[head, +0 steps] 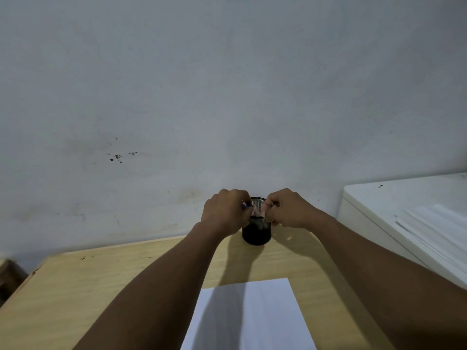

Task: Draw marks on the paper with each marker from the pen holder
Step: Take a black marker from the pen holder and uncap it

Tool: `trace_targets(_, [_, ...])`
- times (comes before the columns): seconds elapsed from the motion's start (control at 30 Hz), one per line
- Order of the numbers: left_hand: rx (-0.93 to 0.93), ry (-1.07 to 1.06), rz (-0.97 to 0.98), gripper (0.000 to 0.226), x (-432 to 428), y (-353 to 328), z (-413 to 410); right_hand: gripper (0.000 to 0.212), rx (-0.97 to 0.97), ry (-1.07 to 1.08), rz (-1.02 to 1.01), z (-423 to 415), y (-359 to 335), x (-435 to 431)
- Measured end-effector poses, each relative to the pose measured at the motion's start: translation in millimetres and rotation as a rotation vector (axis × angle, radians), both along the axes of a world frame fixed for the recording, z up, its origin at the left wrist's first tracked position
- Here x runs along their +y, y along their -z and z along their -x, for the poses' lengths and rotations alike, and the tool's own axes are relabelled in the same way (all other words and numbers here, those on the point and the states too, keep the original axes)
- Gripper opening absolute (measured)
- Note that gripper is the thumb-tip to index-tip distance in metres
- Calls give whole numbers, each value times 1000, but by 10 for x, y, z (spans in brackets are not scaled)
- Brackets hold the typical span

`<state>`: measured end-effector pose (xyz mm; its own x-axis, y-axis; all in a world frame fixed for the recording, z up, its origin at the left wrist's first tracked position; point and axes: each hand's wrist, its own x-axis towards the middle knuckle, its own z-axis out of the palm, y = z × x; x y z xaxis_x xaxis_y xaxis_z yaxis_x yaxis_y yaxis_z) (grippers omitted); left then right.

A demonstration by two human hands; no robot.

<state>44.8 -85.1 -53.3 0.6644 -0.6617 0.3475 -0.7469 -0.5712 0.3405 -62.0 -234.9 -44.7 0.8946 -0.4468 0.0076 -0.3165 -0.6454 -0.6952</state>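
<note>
— Wooden desk (88, 294) under a dim light, with the paper (267, 314) nearest us, lying flat at the front edge. Both forearms cross above it and throw a shadow over its left half.

— And the hands?

— Stretched out to the far edge of the desk, meeting over the holder (256, 234), a black mesh cup standing upright close to the wall (227, 84).

— What has the left hand (223, 212) got?

— Its fingers are curled tight, nearly a fist, at the holder's left rim. Something dark bluish (244, 205) pokes out between thumb and fingers; it could be a marker's end, but I cannot say for sure from where I stand.

— The right hand (286, 209)?

— Curled too, fingertips pinched together at the right side of the rim. Between the two hands, inside the mouth of the cup, something pale shows. Whether the right fingers actually grip it, I cannot tell; they are touching or very near it.

— Anything else about?

— White cabinet (409, 213) off to the right, beside the desk, against that same scuffed grey wall.
</note>
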Motion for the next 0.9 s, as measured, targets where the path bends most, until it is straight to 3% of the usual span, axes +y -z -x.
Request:
trace_targets(0.27, [59, -24, 270, 13, 576, -487, 244, 16, -23, 16, -157, 247, -258, 473])
trace_targets(0.5, [516, 18, 633, 10, 1331, -414, 497, 51, -69, 154, -958, 328, -217, 1281])
trace_targets(0.6, [695, 49, 684, 13, 1625, -333, 563, 43, -156, 216, -1128, 238, -172, 1590])
trace_targets(0.73, [742, 16, 632, 20, 1894, -257, 553, 20, -219, 210, -1074, 82, -191, 1824])
trace_targets(0.9, [727, -44, 529, 19, 2030, -69, 398, 15, -228, 73, -795, 46, -178, 1833])
